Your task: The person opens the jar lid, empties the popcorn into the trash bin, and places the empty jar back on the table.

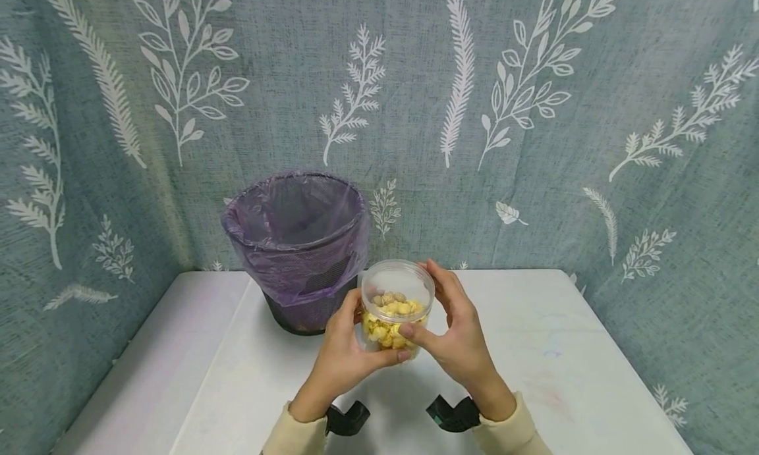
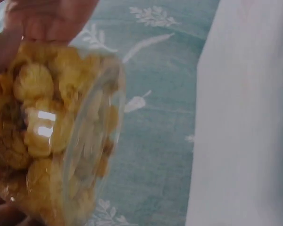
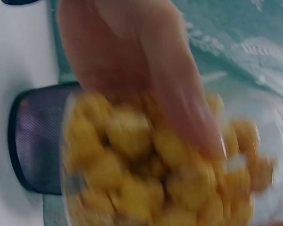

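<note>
Above the white table, both hands hold a clear round plastic jar [image 1: 396,326] of yellow popcorn. My left hand [image 1: 340,363] grips its left side and lower front, with the thumb across the front. On the other side, my right hand [image 1: 462,333] has its thumb on the front wall and its fingers around the right of the rim. In the left wrist view the jar [image 2: 42,136] shows its smooth, clear end. The right wrist view has the right thumb [image 3: 179,89] lying over the jar's wall, somewhat blurred. Whether a lid covers the jar, I cannot tell.
Just behind and left of the jar stands a black mesh waste bin [image 1: 305,313] lined with a purple plastic bag [image 1: 296,270]. The white table [image 1: 522,376] reaches back to a green leaf-patterned cloth [image 1: 415,126], which also hangs along both sides.
</note>
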`<state>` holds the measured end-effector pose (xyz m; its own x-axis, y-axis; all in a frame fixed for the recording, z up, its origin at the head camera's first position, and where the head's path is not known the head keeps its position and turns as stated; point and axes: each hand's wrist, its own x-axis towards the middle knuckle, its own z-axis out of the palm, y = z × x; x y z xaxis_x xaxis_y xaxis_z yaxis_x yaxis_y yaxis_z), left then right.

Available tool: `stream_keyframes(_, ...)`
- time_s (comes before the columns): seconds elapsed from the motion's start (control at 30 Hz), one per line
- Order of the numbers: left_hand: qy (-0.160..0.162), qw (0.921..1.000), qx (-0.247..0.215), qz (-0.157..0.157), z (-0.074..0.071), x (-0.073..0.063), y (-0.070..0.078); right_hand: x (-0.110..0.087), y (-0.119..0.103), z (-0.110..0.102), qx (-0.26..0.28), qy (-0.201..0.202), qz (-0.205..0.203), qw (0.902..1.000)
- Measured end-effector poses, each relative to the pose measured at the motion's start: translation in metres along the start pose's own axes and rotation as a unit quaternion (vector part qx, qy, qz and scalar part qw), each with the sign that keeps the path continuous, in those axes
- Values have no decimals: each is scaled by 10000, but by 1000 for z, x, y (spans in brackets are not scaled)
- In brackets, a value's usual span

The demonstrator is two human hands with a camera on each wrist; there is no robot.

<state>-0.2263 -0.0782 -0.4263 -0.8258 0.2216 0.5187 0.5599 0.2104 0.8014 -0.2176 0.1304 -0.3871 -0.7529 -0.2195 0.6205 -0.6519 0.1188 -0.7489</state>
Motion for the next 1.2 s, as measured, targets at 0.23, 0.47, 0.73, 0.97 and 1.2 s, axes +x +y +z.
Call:
stream_keyframes(0.23, 252, 9990, 370, -52, 5, -1, 1, -2, 0, 14, -529, 617, 114, 9966)
stream_keyframes(0.47, -131, 9999, 57, 79, -1, 1, 2, 0, 2, 1, 363, 73, 295, 9989)
stream_keyframes(0.73, -964, 9928, -686, 192, -12, 2, 3, 3, 6, -17, 1661, -890, 50, 9821)
stream_keyframes(0.97, -1002, 9914, -827, 144, -15, 1, 4, 4, 8, -16, 1866, -1097, -120, 9762)
stream_keyframes(1.2, -147, 9995, -276, -42, -4, 0, 2, 0, 3, 2, 346, 48, -44, 9994)
